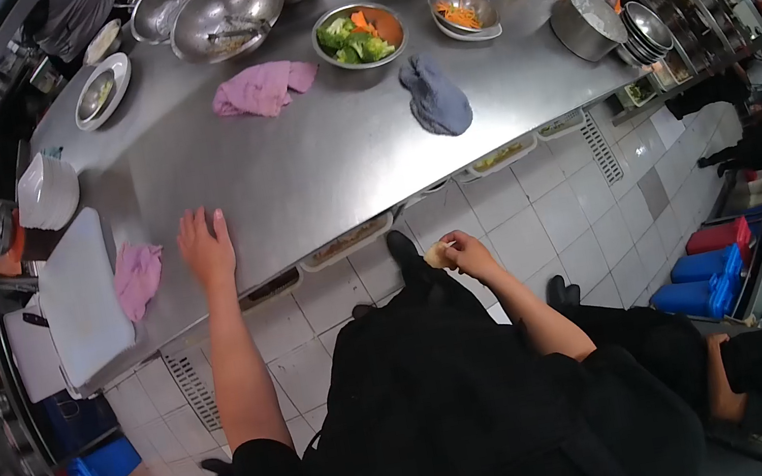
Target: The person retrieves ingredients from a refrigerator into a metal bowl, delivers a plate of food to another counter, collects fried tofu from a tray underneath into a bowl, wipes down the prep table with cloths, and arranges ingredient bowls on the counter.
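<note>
My left hand (206, 249) rests on the steel table (310, 164) near its front edge, fingers stretched out and holding nothing. A pink cloth (139, 279) lies to the left of it, beside a white cutting board (85, 290). Past the table edge, above the tiled floor, my right hand (469, 254) pinches a small pale beige piece (437, 255), perhaps food; its kind is not clear. Farther back on the table are a second pink cloth (265, 89), a grey-blue cloth (435, 95) and a metal bowl (359, 37) of broccoli and carrot.
Steel bowls (228, 15) stand along the back, one with shredded carrot (462, 11). A pot (586, 21) and a rack are at the right, stacked white dishes (48, 191) at the left. Food trays (347, 243) sit under the table edge. Other people stand at the right and lower left.
</note>
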{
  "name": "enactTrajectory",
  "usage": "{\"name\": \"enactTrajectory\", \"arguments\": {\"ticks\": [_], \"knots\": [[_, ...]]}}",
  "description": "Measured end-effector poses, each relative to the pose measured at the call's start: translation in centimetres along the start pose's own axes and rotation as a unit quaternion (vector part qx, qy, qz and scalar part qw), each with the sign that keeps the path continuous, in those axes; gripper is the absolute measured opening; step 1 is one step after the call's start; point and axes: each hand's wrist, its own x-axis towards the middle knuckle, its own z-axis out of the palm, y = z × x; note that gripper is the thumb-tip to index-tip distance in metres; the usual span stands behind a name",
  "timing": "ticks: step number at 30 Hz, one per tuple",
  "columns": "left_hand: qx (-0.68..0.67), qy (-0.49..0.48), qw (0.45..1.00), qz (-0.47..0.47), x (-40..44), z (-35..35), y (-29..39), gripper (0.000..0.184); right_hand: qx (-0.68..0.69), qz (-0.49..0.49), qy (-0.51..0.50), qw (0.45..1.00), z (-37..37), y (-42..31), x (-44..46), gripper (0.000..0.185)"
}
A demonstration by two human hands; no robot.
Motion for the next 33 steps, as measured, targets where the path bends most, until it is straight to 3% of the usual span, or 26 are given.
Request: {"name": "enactTrajectory", "arguments": {"ticks": [8, 9, 11, 12, 14, 15, 17, 18, 19, 20, 21, 23, 24, 25, 26, 27, 29, 32, 33], "knots": [[0.028, -0.014, 0.999, 0.012, -4.0, -2.2, 1.0, 0.05, -0.098, 0.044, -0.033, 0.994, 9.9, 10.1, 8.2, 0.031], [0.028, -0.015, 0.999, 0.014, -4.0, -2.2, 1.1, 0.05, -0.101, 0.045, -0.041, 0.993, 10.6, 9.3, 8.3, 0.031], [0.031, -0.021, 0.999, 0.008, -3.8, -2.0, 1.2, 0.05, -0.156, 0.159, -0.052, 0.974, 11.6, 6.3, 8.4, 0.029], [0.027, -0.012, 0.999, 0.017, -3.8, -1.8, 1.2, 0.05, -0.159, 0.163, -0.06, 0.972, 11.8, 6.0, 9.3, 0.029], [0.028, -0.012, 0.999, 0.022, -3.9, -1.5, 1.1, 0.049, -0.264, 0.182, -0.186, 0.929, 12.4, 5.9, 11.9, 0.031], [0.024, -0.012, 0.999, 0.023, -3.8, -1.6, 1.2, 0.049, -0.264, 0.187, -0.196, 0.926, 13.0, 7.0, 13.8, 0.031], [0.024, -0.022, 0.999, 0.021, -3.4, -1.4, 1.5, 0.048, -0.363, 0.102, -0.274, 0.885, 14.5, 10.1, 18.4, 0.028], [0.024, -0.023, 0.999, 0.021, -3.3, -1.4, 1.5, 0.048, -0.36, 0.107, -0.283, 0.883, 14.9, 10.7, 19.8, 0.028], [0.024, -0.024, 0.999, 0.021, -3.3, -1.2, 1.5, 0.047, -0.2, 0.143, -0.207, 0.947, 15.2, 11.3, 21.1, 0.029], [0.027, -0.033, 0.999, 0.017, -3.1, -1.0, 1.5, 0.047, -0.036, 0.177, -0.121, 0.976, 15.5, 11.9, 22.2, 0.029], [0.023, -0.027, 0.999, 0.021, -3.1, -1.0, 1.6, 0.047, 0.127, 0.209, -0.027, 0.969, 15.8, 12.5, 22.7, 0.03], [0.014, -0.023, 0.999, 0.029, -3.4, -1.2, 1.4, 0.046, 0.076, 0.213, -0.011, 0.974, 16.3, 14.3, 22.7, 0.037], [0.02, -0.02, 0.999, 0.03, -3.3, -1.3, 1.5, 0.046, -0.057, 0.111, -0.064, 0.99, 16.6, 17.6, 23.3, 0.035], [0.024, -0.014, 0.999, 0.031, -3.2, -1.4, 1.6, 0.046, -0.192, 0.004, -0.112, 0.975, 15.7, 15.7, 22.0, 0.032], [0.015, -0.005, 0.999, 0.031, -3.1, -1.6, 1.8, 0.046, -0.16, 0.162, -0.15, 0.962, 15.1, 13.6, 20.5, 0.036], [0.015, -0.009, 1.0, 0.025, -3.2, -1.7, 1.7, 0.046, -0.198, 0.122, -0.144, 0.962, 14.9, 14.7, 18.8, 0.044], [0.005, 0.001, 1.0, 0.023, -3.1, -2.0, 1.7, 0.046, -0.324, -0.038, 0.016, 0.945, 13.9, 11.7, 12.7, 0.04], [0.001, 0.01, 1.0, 0.025, -3.3, -2.2, 1.7, 0.046, -0.298, -0.053, 0.012, 0.953, 11.5, 12.3, 8.8, 0.031], [0.005, 0.009, 1.0, 0.024, -3.4, -2.2, 1.6, 0.045, -0.346, -0.033, -0.017, 0.937, 10.5, 12.5, 8.2, 0.032]]}}
